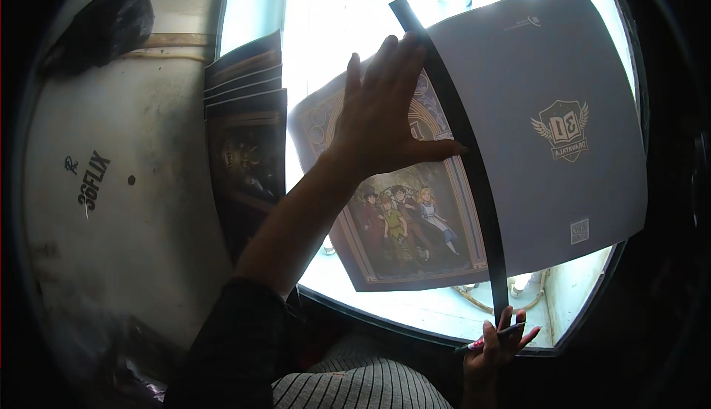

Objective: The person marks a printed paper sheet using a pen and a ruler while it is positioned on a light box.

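Observation:
A large printed cover sheet lies across a brightly lit glass surface. Its left half carries an illustration of cartoon figures; the right half is plain grey with a crest and a square code. Along its middle runs a long, narrow black strip, tilted, with both ends sticking out past the sheet. My left hand lies spread on the illustrated half, its thumb reaching to the strip's edge and its fingertips near the strip's upper part. At the strip's lower end, my right hand holds a slim pen-like tool with a dark pointed end, fingers touching the strip.
Several dark printed sheets overlap in a stack at the lit surface's left side. Farther left is a worn pale tabletop with a black bag-like thing on it. A dark frame borders the lit glass.

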### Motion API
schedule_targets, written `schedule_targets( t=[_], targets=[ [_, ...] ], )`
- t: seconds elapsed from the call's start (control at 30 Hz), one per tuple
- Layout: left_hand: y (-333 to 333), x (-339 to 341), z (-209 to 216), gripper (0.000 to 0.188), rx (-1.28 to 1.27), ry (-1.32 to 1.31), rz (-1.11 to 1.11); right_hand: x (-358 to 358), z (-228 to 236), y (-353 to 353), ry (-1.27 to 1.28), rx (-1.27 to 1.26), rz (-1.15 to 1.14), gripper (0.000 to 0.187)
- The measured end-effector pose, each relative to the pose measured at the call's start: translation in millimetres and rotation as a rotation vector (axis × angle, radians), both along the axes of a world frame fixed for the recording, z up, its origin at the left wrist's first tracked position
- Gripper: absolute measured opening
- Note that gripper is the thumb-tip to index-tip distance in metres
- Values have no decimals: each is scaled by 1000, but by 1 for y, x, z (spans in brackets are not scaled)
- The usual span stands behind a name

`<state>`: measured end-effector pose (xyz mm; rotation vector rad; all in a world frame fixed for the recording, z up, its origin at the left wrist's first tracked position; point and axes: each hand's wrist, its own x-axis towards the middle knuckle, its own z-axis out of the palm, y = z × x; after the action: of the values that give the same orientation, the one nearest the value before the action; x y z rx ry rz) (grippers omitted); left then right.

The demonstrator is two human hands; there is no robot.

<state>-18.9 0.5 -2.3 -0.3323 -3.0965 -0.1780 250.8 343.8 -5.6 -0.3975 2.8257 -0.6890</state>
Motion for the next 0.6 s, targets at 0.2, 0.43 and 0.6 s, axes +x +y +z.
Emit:
schedule_targets(
  t=[0.2,0.43,0.6],
  targets=[
    [-4,2,-2,129,1,-16,7,-4,1,-2,35,-28,5,20],
    [9,1,-5,129,9,-55,3,0,5,2,-1,20,-31,19],
    [-14,2,6,130,32,-23,12,-13,12,-8,-53,-78,19,24]
  ],
)
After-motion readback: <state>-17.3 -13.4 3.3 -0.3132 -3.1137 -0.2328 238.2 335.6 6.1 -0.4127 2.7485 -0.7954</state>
